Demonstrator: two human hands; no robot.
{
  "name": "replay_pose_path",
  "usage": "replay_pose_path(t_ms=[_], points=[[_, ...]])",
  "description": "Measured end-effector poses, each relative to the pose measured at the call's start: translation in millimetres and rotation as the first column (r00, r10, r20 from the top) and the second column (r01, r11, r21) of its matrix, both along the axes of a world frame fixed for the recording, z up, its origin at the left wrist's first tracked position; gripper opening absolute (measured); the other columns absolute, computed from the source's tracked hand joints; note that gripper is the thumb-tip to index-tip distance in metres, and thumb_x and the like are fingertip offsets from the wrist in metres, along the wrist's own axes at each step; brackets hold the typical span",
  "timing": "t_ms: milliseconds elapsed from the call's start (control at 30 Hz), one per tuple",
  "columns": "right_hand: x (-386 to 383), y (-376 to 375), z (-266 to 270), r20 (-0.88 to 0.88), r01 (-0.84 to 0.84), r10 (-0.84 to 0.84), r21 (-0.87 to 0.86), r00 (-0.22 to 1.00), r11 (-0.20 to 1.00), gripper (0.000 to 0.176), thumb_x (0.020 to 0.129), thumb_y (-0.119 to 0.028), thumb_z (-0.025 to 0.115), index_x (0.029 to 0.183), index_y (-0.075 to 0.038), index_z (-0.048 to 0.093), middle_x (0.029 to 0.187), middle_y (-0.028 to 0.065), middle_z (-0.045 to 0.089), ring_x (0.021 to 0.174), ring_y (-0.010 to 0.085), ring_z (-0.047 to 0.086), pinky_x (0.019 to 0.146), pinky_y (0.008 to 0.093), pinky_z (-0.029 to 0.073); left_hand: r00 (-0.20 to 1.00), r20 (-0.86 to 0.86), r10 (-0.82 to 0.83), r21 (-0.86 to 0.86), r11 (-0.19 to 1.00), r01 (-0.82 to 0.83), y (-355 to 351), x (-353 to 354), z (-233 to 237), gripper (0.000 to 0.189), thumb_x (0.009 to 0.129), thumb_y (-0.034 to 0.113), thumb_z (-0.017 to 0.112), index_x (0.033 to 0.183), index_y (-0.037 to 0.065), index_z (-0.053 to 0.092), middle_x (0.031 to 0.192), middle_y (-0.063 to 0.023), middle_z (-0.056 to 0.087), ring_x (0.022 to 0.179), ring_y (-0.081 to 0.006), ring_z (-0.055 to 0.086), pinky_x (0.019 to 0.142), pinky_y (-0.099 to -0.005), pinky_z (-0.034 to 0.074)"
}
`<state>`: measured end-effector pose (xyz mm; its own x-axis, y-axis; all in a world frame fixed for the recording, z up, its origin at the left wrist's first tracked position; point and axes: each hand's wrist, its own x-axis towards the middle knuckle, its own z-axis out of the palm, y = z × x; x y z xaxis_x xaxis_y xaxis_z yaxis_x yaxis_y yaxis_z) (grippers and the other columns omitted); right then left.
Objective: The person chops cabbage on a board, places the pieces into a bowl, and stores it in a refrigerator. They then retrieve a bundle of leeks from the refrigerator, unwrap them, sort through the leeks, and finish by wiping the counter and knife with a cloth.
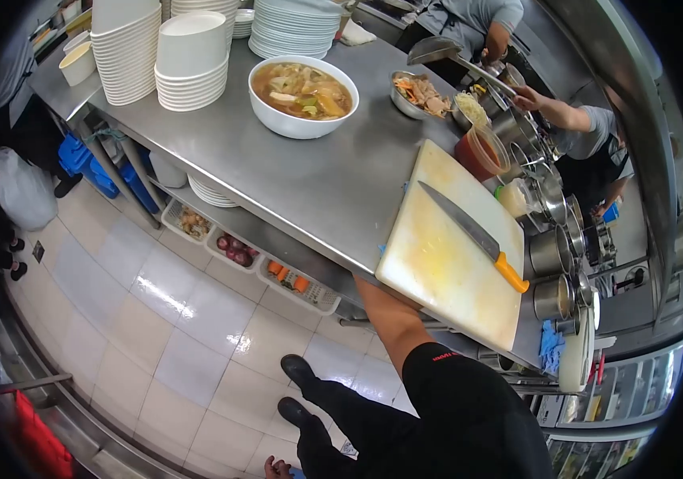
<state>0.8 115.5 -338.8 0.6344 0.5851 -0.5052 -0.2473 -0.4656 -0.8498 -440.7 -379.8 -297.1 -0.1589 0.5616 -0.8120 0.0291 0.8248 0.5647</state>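
Note:
My right forearm (393,319) reaches under the edge of the steel table (309,191), and the tabletop hides the hand. At the bottom edge of the view, my left hand (279,468) is partly cut off, its fingers curled; a bit of blue shows beside it. Above my right arm lies a white cutting board (421,247), stained yellow. A knife (477,235) with an orange handle rests across it. On the shelf below, near that arm, a white basket (321,299) holds orange and green pieces. Next to it are baskets of red onions (235,250) and brownish pieces (193,223).
A bowl of soup (301,96) stands near stacked white bowls (194,60) and plates (295,28). A metal bowl of meat (421,96), a tub of red sauce (481,152) and several pots (551,251) line the far side. There, a co-worker's hand (529,100) holds a ladle (437,50).

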Motion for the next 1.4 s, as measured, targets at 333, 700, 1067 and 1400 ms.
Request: replay_pose_path(t_ms=[333,700,1067,1400], points=[[-79.8,-93.3,58.9,-0.118,0.085,-0.071,0.119,0.991,0.989,0.021,0.089,-0.017,0.049,0.091,0.003,0.054,0.072,0.0116,0.058,0.048,0.0182,0.053,0.038,0.029,0.042,0.969,-0.132,0.211,0.108,0.974,-0.197,47.1,-7.7,73.9,0.056,0.088,0.01,0.059,0.138,0.003,0.035,0.091,-0.01,0.061,0.077,-0.0183,0.064,0.057,-0.0286,0.05],[-96.3,-271.0,253.9,-0.215,-0.492,0.473,-0.043,0.854,0.869,0.024,0.083,-0.009,0.049,0.092,0.011,0.061,0.062,0.0136,0.061,0.043,0.0186,0.057,0.034,0.0289,0.043,0.999,0.037,-0.024,0.485,0.874,0.003,214.6,5.6,219.4,0.02,0.095,0.022,0.053,0.093,0.004,0.061,0.092,-0.008,0.064,0.066,-0.0082,0.057,0.046,-0.0168,0.032],[44.1,-155.7,389.6,-0.203,-0.361,0.407,0.227,0.891,0.904,0.019,0.082,-0.009,0.051,0.087,0.008,0.058,0.059,0.012,0.058,0.04,0.0169,0.052,0.035,0.0271,0.042,0.965,0.262,-0.032,0.762,0.62,-0.186,373.3,89.9,296.3,0.02,0.09,0.0,0.047,0.109,0.003,0.049,0.106,-0.0104,0.058,0.066,-0.0086,0.054,0.046,-0.0159,0.032],[100.0,31.2,370.5,-0.213,-0.281,0.299,0.108,0.93,0.953,0.025,0.082,-0.001,0.041,0.1,0.011,0.052,0.069,0.0148,0.06,0.046,0.0166,0.056,0.039,0.0248,0.049,0.95,0.29,0.115,0.773,0.557,-0.303,417.6,101.0,294.5,0.035,0.088,-0.002,0.049,0.123,0.004,0.044,0.101,-0.0075,0.059,0.068,-0.008,0.051,0.048,-0.0152,0.032]])
